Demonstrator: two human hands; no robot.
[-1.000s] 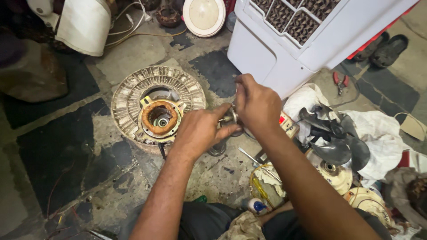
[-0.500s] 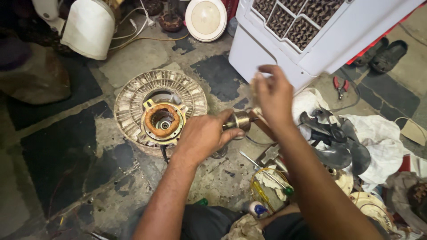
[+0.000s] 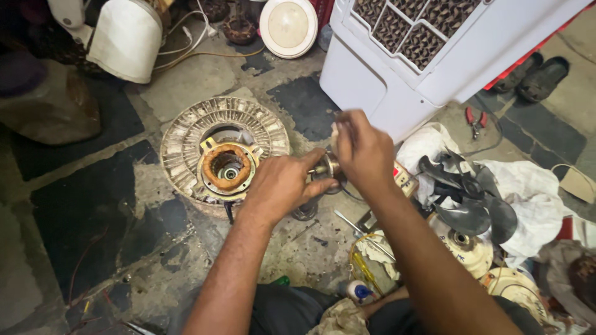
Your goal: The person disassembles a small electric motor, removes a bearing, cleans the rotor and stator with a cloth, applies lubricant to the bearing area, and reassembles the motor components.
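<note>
My left hand (image 3: 282, 186) grips a small round metal motor part (image 3: 326, 167) just right of a ribbed round motor housing (image 3: 186, 139) with copper windings (image 3: 223, 167) on the floor. My right hand (image 3: 363, 149) is raised over the same metal part, its fingers pinched around a small pale piece, blurred with motion; what that piece is I cannot tell. Both hands meet above the stone floor in front of a white air cooler (image 3: 403, 68).
A black fan blade (image 3: 462, 198) lies on white cloth at the right, with round cream motor covers (image 3: 462, 242) below it. Red-handled pliers (image 3: 475, 118) and sandals (image 3: 540, 77) sit far right. A white round cover (image 3: 288, 25) and white container (image 3: 127, 40) stand at the back.
My right hand lifted off the metal part, then came back down close over it. My left hand stayed on the part, shifting slightly.
</note>
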